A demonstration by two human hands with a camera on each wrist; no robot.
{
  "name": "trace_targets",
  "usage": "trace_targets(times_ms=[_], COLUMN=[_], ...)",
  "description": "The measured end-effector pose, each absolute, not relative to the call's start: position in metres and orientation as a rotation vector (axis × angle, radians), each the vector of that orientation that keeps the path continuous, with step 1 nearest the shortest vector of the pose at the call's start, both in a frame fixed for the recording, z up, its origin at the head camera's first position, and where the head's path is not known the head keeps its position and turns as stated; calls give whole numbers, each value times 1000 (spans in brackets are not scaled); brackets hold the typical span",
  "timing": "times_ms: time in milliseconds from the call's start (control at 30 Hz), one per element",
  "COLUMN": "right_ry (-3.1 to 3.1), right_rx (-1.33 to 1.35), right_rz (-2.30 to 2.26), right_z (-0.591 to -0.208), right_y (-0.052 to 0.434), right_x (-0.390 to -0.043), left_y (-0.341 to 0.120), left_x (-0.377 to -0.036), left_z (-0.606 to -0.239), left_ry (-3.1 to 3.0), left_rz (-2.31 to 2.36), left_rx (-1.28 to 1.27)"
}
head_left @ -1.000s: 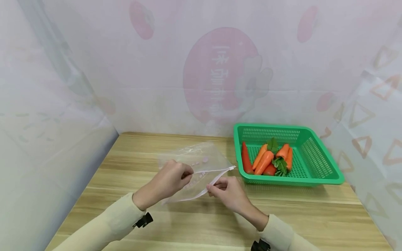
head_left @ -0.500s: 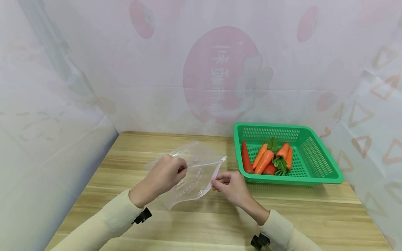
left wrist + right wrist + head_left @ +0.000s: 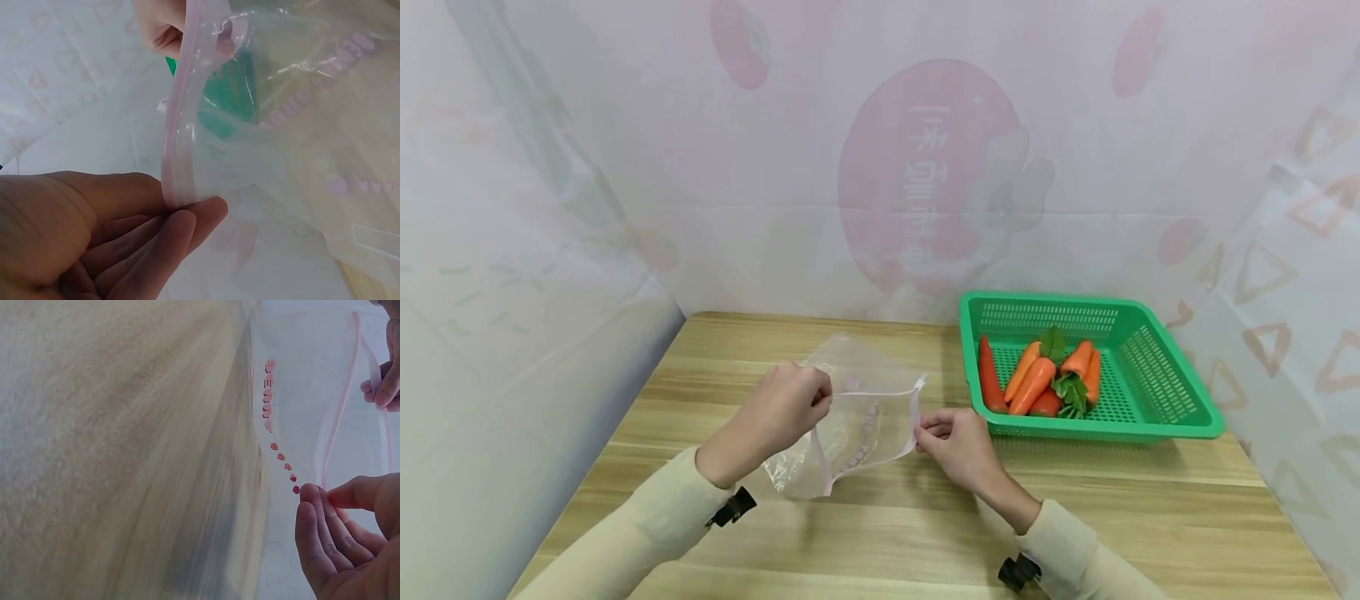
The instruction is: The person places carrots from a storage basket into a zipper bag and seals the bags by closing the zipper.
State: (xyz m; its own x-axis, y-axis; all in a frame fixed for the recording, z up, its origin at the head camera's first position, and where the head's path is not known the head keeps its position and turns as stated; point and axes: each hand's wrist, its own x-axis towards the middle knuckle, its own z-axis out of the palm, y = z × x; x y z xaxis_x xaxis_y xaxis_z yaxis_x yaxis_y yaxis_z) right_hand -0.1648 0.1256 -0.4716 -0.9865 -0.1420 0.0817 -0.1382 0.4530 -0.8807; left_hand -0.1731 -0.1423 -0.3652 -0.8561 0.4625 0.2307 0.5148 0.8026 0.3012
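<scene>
A clear zip bag (image 3: pixel 857 433) with pink lettering and a pink-white zip edge hangs between both hands, its mouth spread apart. My left hand (image 3: pixel 790 408) pinches one side of the mouth between thumb and fingers, plain in the left wrist view, where the zip strip (image 3: pixel 178 144) runs up from the fingertips. On the opposite side, my right hand (image 3: pixel 957 446) pinches the other edge; the right wrist view shows thumb and fingertips meeting on the bag (image 3: pixel 294 419) beside its red print. The slider (image 3: pixel 920 382) sits at the far corner of the mouth.
A green plastic basket (image 3: pixel 1180 379) stands at the right of the wooden table (image 3: pixel 880 542). In it lie a red chili pepper (image 3: pixel 989 379), several carrots (image 3: pixel 1033 385), a tomato (image 3: pixel 1045 404) and green leaves (image 3: pixel 1071 392). Printed cloth walls (image 3: pixel 760 208) enclose the back and sides.
My left hand has moved left and slightly up, while the right has shifted a little right. Between them the bag's mouth has spread wider, and its slider has moved left.
</scene>
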Motion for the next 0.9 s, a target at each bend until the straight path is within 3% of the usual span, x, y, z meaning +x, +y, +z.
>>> trace_targets(times_ms=[533, 900], right_ry=[2910, 3047], right_rx=[-262, -319], right_rz=[-1363, -1185], right_z=[-478, -483], right_y=[129, 139], right_x=[-162, -157], left_y=[-162, -170], left_x=[-180, -180], left_z=[-368, -379], left_ry=[-2882, -2930], left_rz=[-537, -549], left_rx=[-740, -846])
